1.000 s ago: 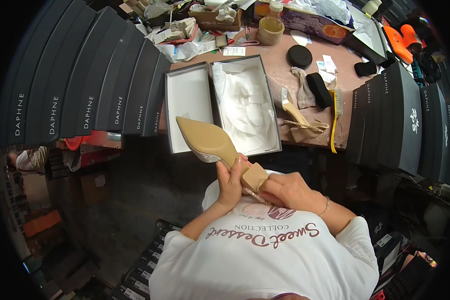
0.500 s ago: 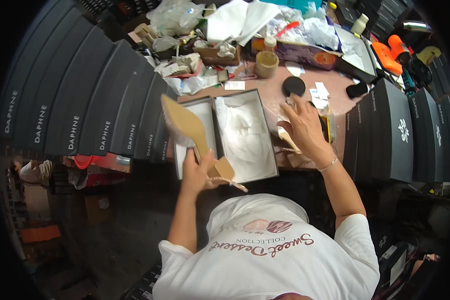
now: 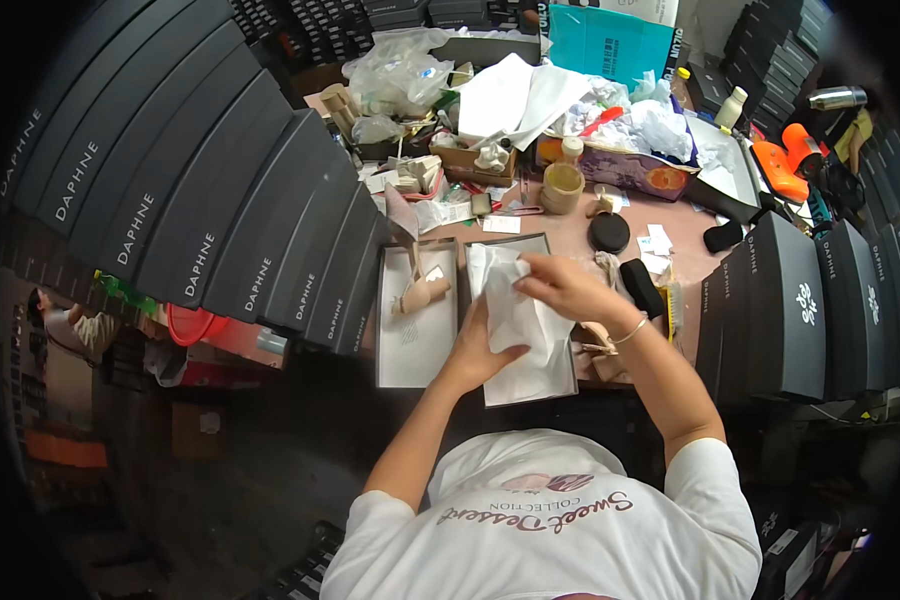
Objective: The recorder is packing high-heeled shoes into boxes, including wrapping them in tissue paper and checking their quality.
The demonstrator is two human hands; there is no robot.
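One pinkish-brown table (image 3: pixel 682 215) ran beneath it all, with a tall row of dark boxes (image 3: pixel 210 190) to the left of the open box (image 3: pixel 535 243). The lid (image 3: pixel 405 355) lay just beside that box on its left, hollow side up. White tissue paper (image 3: pixel 530 330) lined the open box and bunched up over it. A block-heeled sandal (image 3: pixel 422 292) lay in the lid, left of the open box — its long axis roughly along the box's long side, heel nearer, toe reaching past the lid's far edge. A second sandal (image 3: pixel 605 340) lay just right of the box, partly behind the right forearm. The left hand (image 3: pixel 478 352), at the box's left side and nearer the sandal in the lid, had thumb and fingers spread against the paper. The right hand (image 3: pixel 570 285), over the box's far right, pinched the paper's far edge — the paper lay between both hands.
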